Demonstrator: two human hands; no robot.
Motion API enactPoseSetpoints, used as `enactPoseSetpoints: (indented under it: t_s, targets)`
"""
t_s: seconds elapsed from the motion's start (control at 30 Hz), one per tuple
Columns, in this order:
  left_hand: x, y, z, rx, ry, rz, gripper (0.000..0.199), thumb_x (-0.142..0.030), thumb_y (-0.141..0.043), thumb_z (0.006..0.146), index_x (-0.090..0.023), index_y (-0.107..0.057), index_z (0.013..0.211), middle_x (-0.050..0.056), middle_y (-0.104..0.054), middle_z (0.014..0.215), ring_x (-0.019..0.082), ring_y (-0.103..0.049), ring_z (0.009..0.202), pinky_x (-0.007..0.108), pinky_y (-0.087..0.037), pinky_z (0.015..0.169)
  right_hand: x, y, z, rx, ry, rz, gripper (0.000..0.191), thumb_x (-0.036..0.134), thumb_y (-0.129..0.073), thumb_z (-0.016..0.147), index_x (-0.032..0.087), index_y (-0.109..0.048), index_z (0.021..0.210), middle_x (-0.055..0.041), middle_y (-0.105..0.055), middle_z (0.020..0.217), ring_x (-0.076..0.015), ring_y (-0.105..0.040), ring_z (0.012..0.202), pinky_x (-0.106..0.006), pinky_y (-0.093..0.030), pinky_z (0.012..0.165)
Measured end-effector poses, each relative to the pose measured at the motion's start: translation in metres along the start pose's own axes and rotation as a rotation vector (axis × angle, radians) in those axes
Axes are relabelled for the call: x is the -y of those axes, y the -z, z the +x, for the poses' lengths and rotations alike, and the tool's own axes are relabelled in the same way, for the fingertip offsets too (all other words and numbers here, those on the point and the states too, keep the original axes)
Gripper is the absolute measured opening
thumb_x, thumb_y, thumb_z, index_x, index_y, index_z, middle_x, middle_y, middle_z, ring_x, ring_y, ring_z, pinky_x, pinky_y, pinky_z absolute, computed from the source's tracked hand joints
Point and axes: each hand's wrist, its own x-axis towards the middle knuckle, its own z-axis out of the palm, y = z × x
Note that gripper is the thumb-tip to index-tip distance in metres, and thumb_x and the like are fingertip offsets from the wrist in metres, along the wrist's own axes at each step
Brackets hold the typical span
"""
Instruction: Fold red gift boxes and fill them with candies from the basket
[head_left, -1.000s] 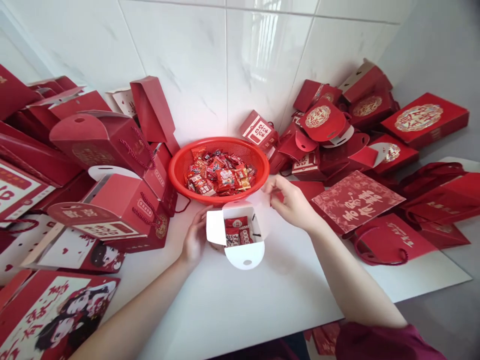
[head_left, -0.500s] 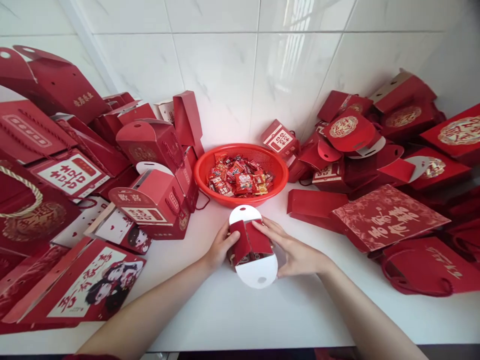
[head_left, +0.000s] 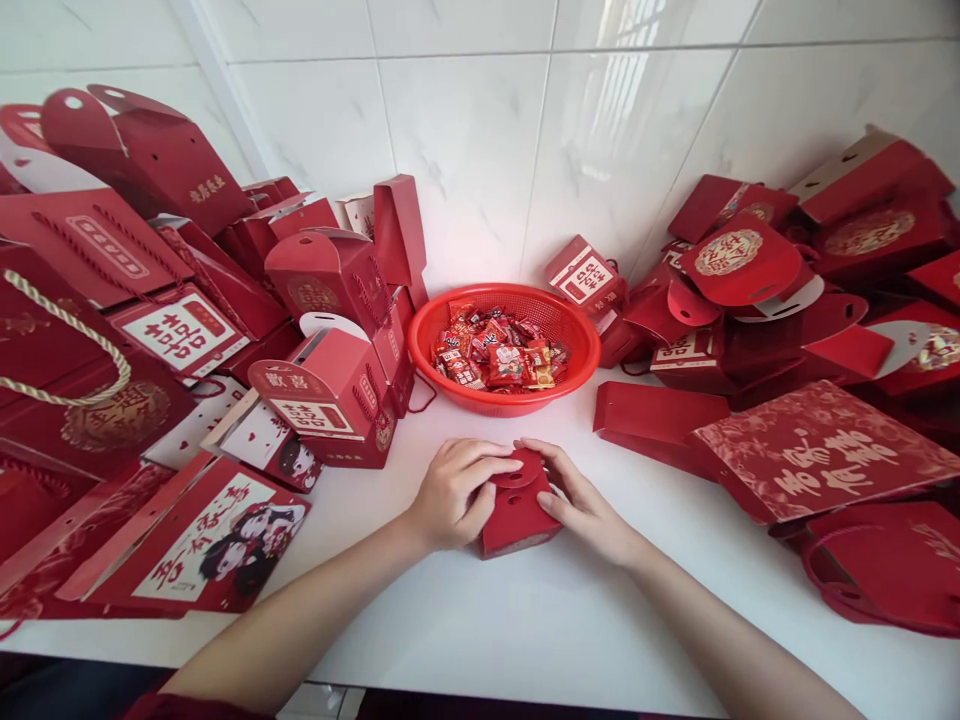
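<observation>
I see the left hand [head_left: 456, 495] and right hand [head_left: 589, 508] grasping a small red box [head_left: 517, 520] from both sides, on the table [head_left: 450, 630] near the basket [head_left: 504, 403] (heaped with sweets [head_left: 507, 364], I notice).

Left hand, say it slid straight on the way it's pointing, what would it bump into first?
Past the small red box it touches, the left hand would probably meet the right hand first, though depth is hard to judge.
</observation>
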Motion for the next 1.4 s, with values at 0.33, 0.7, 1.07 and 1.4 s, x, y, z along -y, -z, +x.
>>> enactPoseSetpoints:
  t_s: [0.33, 0.7, 1.07, 1.4]
  targets:
    - [-0.067, 0.017, -0.009, 0.419, 0.166, 0.737, 0.057, -0.046, -0.037, 0.102, -0.009, -0.05, 0.143, 0.019, -0.045, 0.152, 0.036, -0.045, 0.14, 0.056, -0.038, 0.113, -0.003, -0.006, -0.004, -0.118, 0.158, -0.284, 0.038, 0.045, -0.045, 0.102, 0.029, -0.051, 0.135, -0.0103, -0.051, 0.135, -0.0251, -0.051, 0.126, -0.04, -0.046, 0.104]
    - [-0.041, 0.036, -0.026, 0.314, 0.359, 0.658, 0.069, -0.05, -0.058, 0.092, -0.026, -0.036, 0.153, 0.018, -0.035, 0.157, 0.041, -0.033, 0.144, 0.058, -0.043, 0.109, 0.005, -0.008, -0.013, 0.107, 0.36, -0.564, 0.036, 0.037, -0.048, 0.102, 0.024, -0.049, 0.135, -0.007, -0.071, 0.103, -0.0208, -0.067, 0.088, -0.036, -0.052, 0.081]
    - [-0.047, 0.072, -0.013, 0.329, 0.424, 0.53, 0.055, -0.043, -0.059, 0.092, -0.03, -0.049, 0.144, 0.013, -0.048, 0.137, 0.034, -0.05, 0.128, 0.054, -0.045, 0.107, 0.003, 0.005, -0.008, 0.013, 0.321, -0.744, 0.021, 0.026, -0.045, 0.103, 0.022, -0.059, 0.118, -0.008, -0.073, 0.101, -0.0204, -0.07, 0.084, -0.036, -0.054, 0.077]
    - [-0.033, 0.085, -0.021, 0.447, 0.449, 0.452, 0.064, -0.042, -0.058, 0.093, -0.043, -0.032, 0.152, 0.009, -0.045, 0.143, 0.033, -0.045, 0.136, 0.048, -0.045, 0.108, 0.001, 0.004, -0.006, 0.034, 0.289, -0.778, 0.021, 0.024, -0.044, 0.103, 0.023, -0.06, 0.116, -0.0069, -0.074, 0.103, -0.021, -0.07, 0.086, -0.036, -0.054, 0.078]
